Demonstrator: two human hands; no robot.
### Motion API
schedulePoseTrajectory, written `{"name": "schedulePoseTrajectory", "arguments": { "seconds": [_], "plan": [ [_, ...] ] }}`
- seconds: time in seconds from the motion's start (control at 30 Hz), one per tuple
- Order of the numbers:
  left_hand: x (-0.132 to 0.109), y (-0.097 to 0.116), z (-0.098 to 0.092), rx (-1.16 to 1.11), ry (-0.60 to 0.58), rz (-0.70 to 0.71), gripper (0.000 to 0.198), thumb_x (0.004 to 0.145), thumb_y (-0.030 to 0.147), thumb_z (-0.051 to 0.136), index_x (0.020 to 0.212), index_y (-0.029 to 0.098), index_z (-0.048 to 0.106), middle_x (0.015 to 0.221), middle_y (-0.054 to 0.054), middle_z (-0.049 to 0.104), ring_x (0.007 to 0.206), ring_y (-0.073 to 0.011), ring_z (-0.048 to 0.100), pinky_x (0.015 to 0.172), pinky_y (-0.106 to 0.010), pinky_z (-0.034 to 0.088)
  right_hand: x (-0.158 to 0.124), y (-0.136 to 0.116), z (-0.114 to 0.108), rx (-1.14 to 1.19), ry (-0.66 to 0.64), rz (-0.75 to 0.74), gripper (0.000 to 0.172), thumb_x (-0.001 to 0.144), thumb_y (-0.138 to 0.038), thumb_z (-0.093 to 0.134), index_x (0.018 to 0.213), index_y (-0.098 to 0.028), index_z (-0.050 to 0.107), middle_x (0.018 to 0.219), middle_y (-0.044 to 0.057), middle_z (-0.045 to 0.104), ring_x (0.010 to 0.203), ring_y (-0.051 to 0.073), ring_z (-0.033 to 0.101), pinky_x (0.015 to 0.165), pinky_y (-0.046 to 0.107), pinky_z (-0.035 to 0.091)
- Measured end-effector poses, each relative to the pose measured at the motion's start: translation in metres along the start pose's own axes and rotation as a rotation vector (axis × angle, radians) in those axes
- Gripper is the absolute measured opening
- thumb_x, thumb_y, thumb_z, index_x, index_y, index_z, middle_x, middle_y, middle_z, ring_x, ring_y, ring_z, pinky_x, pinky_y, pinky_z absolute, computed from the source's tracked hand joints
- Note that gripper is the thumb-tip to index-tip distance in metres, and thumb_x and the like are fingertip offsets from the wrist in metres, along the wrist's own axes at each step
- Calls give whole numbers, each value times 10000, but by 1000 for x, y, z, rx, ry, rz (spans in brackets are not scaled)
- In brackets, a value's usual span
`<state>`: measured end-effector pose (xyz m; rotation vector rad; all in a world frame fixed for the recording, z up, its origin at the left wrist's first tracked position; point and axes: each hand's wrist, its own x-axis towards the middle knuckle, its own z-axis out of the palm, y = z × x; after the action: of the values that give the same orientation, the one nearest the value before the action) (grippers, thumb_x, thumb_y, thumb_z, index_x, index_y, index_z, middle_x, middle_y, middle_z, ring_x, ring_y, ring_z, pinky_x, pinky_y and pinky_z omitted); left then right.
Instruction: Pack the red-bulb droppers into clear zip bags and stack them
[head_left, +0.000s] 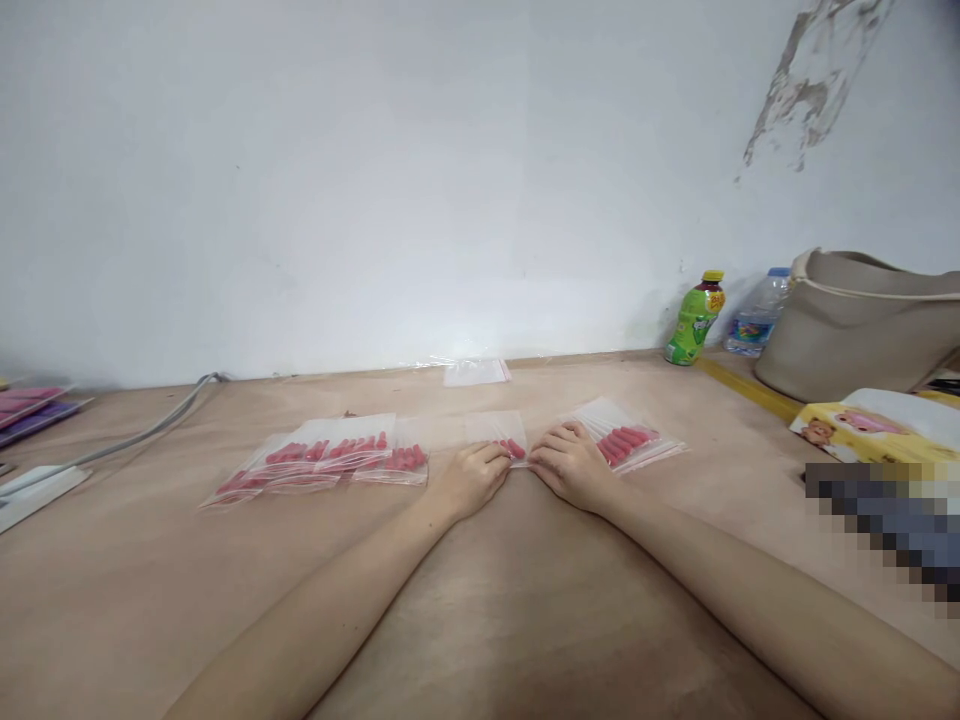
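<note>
A small clear zip bag (pixel 495 428) with a few red pieces inside lies flat in the middle of the table. My left hand (pixel 474 478) has its curled fingers on the bag's near left part. At the near right corner rests my right hand (pixel 571 464), fingers bent and pressed together at the bag's edge. The fingers hide much of that near edge. Just right of my right hand is a stack of clear bags (pixel 626 440) with red pieces. Several overlapping bags of red pieces (pixel 330 452) lie left of my left hand.
An empty-looking bag (pixel 476 373) lies near the wall. At the right stand a green bottle (pixel 696 320), a clear bottle (pixel 756 315) and a beige bin (pixel 855 330), with a yellow packet (pixel 855 425) nearer. A cable (pixel 161 425) and power strip (pixel 41 492) lie left.
</note>
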<state>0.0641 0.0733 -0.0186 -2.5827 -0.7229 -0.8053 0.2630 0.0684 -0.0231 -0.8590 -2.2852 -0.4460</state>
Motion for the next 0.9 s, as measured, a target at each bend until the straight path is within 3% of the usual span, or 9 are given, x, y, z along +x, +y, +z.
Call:
{"name": "schedulePoseTrajectory", "arguments": {
  "seconds": [0.27, 0.7, 0.9],
  "plan": [
    [5, 3, 8, 70, 5, 123, 227, 866, 118, 378, 789, 141, 590, 835, -59, 630, 794, -166, 594, 737, -304, 474, 4, -6, -2, -138, 2, -143, 218, 840, -183, 400, 709, -177, 574, 685, 38, 579, 728, 150, 460, 785, 354, 297],
    [8, 0, 12, 123, 28, 185, 246, 861, 109, 376, 695, 138, 554, 708, -46, 594, 680, -153, 565, 661, -287, 461, 6, -7, -2, -174, 9, -170, 190, 826, -162, 406, 714, -156, 559, 691, 35, 571, 726, 142, 452, 785, 349, 279],
    [6, -2, 4, 138, 31, 171, 227, 860, 101, 387, 711, 132, 555, 724, -52, 598, 706, -153, 567, 674, -287, 458, 5, -6, -4, -157, 0, -138, 183, 823, -167, 409, 728, -157, 565, 698, 37, 573, 740, 145, 453, 798, 359, 261]
  ]
}}
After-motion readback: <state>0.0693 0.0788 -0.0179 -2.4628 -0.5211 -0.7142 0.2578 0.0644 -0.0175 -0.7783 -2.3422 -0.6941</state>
